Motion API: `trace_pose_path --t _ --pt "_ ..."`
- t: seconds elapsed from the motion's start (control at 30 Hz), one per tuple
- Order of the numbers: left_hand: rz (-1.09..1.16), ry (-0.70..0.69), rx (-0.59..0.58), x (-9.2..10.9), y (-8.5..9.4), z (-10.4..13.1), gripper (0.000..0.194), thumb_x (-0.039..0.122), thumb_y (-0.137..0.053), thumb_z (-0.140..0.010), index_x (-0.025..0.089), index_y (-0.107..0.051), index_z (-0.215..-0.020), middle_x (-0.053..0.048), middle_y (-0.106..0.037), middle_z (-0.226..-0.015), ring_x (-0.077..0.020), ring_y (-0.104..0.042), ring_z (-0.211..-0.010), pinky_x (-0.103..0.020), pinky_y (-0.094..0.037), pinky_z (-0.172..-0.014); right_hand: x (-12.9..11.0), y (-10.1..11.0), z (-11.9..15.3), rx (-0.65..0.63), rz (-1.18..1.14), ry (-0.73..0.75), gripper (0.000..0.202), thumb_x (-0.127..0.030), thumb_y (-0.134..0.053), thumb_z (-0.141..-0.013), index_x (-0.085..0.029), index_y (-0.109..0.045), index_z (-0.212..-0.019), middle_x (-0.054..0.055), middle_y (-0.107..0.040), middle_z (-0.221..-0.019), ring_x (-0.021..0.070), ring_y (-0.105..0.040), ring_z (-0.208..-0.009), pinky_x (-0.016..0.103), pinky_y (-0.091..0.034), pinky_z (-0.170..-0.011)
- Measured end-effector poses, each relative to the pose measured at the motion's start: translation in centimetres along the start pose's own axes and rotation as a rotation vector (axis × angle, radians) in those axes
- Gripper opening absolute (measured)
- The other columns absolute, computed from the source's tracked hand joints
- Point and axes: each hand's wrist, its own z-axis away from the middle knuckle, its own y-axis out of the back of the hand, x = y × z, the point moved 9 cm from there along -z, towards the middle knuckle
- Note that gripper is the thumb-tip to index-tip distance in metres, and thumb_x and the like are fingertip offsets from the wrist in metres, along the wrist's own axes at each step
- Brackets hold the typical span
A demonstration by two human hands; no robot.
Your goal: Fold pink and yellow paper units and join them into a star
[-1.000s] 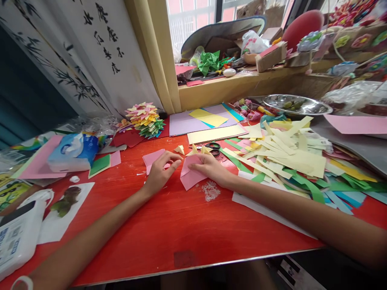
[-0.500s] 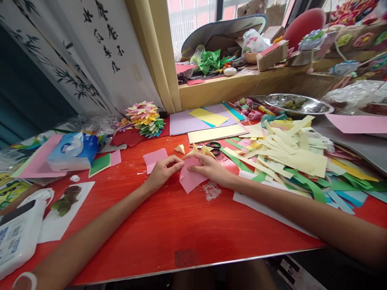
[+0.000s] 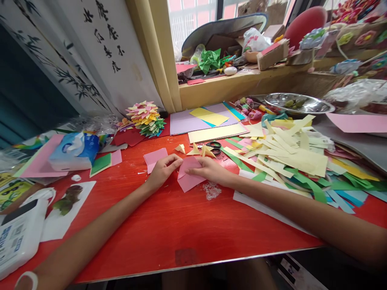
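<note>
Between my two hands is a small pink sheet of paper [image 3: 189, 183], tilted just above the red table [image 3: 151, 237]. My right hand [image 3: 208, 170] grips its right side, the thumb lying over the front face. My left hand [image 3: 165, 169] pinches at the paper's upper left edge with thumb and finger. Beside the left hand lies more pink paper [image 3: 155, 158], with a crease showing. Folded cream paper pieces [image 3: 193, 150] sit behind the hands, close to black-handled scissors [image 3: 214, 147].
A heap of cut paper strips [image 3: 281, 153] spreads at right, with a metal dish [image 3: 299, 104] behind it. Coloured sheets [image 3: 211, 117] lie at the back beside a folded-paper stack [image 3: 146, 119]. A tissue pack [image 3: 74, 151] and a white box [image 3: 21, 235] stand at left.
The pink paper has shifted slightly left and turned a little in my fingers. My right hand's thumb sits a bit lower on it. The left hand stays pinched at its edge.
</note>
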Motion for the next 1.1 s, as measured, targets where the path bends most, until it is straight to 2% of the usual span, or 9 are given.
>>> trace_pose_path --t 0.17,0.4,0.6,0.83,0.97,1.1 --pt "0.088 0.037 -0.013 -0.7 -0.1 -0.2 0.023 0.037 -0.051 -0.078 0.015 -0.054 -0.07 0.002 -0.049 -0.066 -0.0098 -0.044 -0.064 -0.022 -0.037 -0.062 0.0 -0.1 0.0 -0.024 -0.005 -0.004 0.022 -0.037 -0.056 -0.074 -0.015 -0.054 -0.077 0.002 -0.056 -0.071 0.0092 -0.049 -0.06 0.021 -0.036 -0.051" --pt "0.055 0.037 -0.014 -0.5 -0.1 -0.2 0.023 0.037 -0.054 -0.076 0.016 -0.053 -0.069 0.002 -0.048 -0.064 -0.0092 -0.044 -0.061 -0.022 -0.036 -0.06 -0.1 -0.4 0.1 -0.038 -0.086 -0.014 0.021 -0.036 -0.056 -0.074 -0.016 -0.055 -0.079 0.001 -0.057 -0.071 0.0092 -0.05 -0.059 0.022 -0.037 -0.052" --pt "-0.014 0.023 0.0 -0.3 0.0 -0.1 0.024 0.039 -0.051 -0.077 0.016 -0.051 -0.069 0.002 -0.047 -0.064 -0.0093 -0.044 -0.061 -0.022 -0.036 -0.06 -0.1 0.5 0.1 0.054 -0.084 0.01 0.02 -0.035 -0.054 -0.076 -0.015 -0.056 -0.078 0.004 -0.057 -0.074 0.0112 -0.051 -0.062 0.023 -0.039 -0.053" --pt "-0.037 0.058 -0.082 -0.3 -0.9 0.0 0.023 0.038 -0.052 -0.076 0.016 -0.048 -0.071 0.004 -0.045 -0.066 -0.0085 -0.041 -0.061 -0.021 -0.034 -0.059 -0.1 1.4 0.3 0.132 -0.197 0.04 0.024 -0.037 -0.05 -0.077 -0.014 -0.055 -0.076 0.004 -0.058 -0.073 0.0114 -0.052 -0.062 0.024 -0.039 -0.056" --pt "-0.054 0.052 -0.094 -0.3 -1.0 0.1 0.023 0.037 -0.052 -0.077 0.016 -0.046 -0.069 0.004 -0.042 -0.065 -0.0082 -0.038 -0.061 -0.021 -0.033 -0.058 0.1 1.9 0.3 0.197 -0.168 0.033 0.024 -0.037 -0.048 -0.077 -0.014 -0.056 -0.08 0.005 -0.06 -0.076 0.0128 -0.054 -0.064 0.025 -0.04 -0.057" --pt "-0.024 0.056 -0.051 -0.5 -0.7 0.1 0.023 0.039 -0.049 -0.078 0.016 -0.05 -0.074 0.002 -0.046 -0.068 -0.0095 -0.042 -0.064 -0.022 -0.035 -0.061 -0.1 1.4 0.1 0.15 -0.095 0.048 0.026 -0.038 -0.047 -0.08 -0.013 -0.056 -0.077 0.006 -0.06 -0.078 0.0123 -0.053 -0.065 0.024 -0.04 -0.057"
